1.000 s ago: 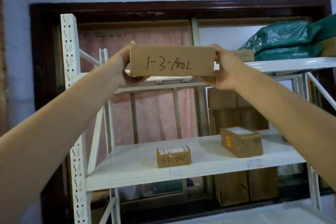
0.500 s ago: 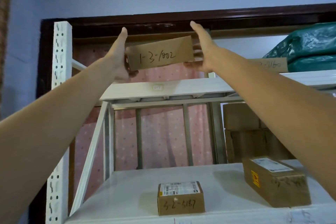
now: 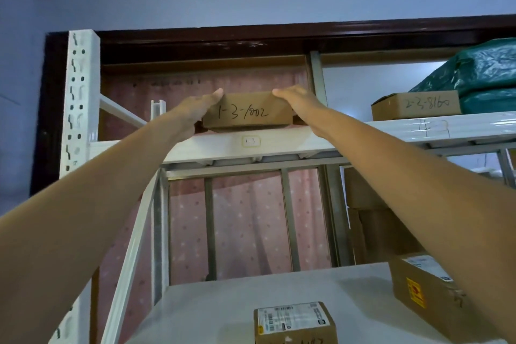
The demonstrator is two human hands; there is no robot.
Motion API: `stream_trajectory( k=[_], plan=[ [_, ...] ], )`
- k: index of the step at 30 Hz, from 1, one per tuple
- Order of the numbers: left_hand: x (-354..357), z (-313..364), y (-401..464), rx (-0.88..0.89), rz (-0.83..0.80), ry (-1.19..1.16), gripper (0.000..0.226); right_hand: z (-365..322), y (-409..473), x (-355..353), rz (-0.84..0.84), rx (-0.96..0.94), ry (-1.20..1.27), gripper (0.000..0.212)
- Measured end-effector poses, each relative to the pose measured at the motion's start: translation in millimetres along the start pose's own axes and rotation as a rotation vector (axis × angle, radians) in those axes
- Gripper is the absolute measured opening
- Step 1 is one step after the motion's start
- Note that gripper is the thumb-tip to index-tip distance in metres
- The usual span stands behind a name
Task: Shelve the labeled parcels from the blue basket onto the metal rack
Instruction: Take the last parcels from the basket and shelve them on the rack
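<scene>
A brown cardboard parcel (image 3: 245, 114) marked "1-3-1002" rests on the top shelf (image 3: 279, 144) of the white metal rack, just above a small "1-3" tag on the shelf edge. My left hand (image 3: 192, 114) presses against its left end and my right hand (image 3: 300, 105) against its right end, fingers stretched along the sides. Both arms reach up from below. The blue basket is out of view.
On the same shelf to the right sit a box marked "2-3-8160" (image 3: 416, 106) and green plastic-wrapped bundles (image 3: 485, 75). The shelf below holds a small labelled box (image 3: 294, 322) and a larger box (image 3: 430, 290). A white perforated upright (image 3: 78, 103) stands at left.
The parcel went from tilted in the air above the shelf to lying flat on the top shelf. Both hands moved forward and down with it, still at its ends.
</scene>
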State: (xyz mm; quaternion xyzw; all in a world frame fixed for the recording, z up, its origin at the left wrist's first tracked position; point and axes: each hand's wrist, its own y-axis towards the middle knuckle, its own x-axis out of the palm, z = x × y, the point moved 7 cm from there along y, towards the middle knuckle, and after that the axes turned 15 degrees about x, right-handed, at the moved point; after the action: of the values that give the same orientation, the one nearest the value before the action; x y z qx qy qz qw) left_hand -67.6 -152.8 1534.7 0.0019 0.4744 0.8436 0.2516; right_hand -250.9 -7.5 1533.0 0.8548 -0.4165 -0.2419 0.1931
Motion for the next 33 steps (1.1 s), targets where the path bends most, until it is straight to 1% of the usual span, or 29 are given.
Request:
stream_trajectory(
  k=[2,5,8,10,15,18,25,31,33],
  plan=[
    [0,-2,4,0.017,-0.015,0.061,0.05,0,2,2,0.007,-0.01,-0.044,0.041],
    [3,-5,8,0.019,-0.075,0.156,0.051,1,5,0,0.027,-0.03,-0.1,0.033],
    [4,-5,8,0.003,-0.103,0.198,0.059,3,5,1,0.023,-0.042,-0.154,0.034],
    [6,-5,8,-0.012,-0.129,0.219,0.06,4,5,2,0.019,-0.053,-0.186,0.036],
    [10,-5,7,-0.018,-0.168,0.295,0.063,5,3,2,0.06,-0.096,-0.269,0.029],
    [11,-4,6,-0.008,-0.184,0.296,0.061,5,1,3,0.043,-0.1,-0.287,0.023],
    [12,-6,7,0.016,-0.188,0.336,0.049,3,0,7,0.033,-0.087,-0.3,0.032],
    [11,-8,7,0.011,-0.168,0.343,0.054,5,-1,4,0.024,-0.073,-0.28,0.032],
    [10,-6,4,0.003,-0.167,0.344,0.057,4,-1,4,0.015,-0.079,-0.263,0.037]
  ],
)
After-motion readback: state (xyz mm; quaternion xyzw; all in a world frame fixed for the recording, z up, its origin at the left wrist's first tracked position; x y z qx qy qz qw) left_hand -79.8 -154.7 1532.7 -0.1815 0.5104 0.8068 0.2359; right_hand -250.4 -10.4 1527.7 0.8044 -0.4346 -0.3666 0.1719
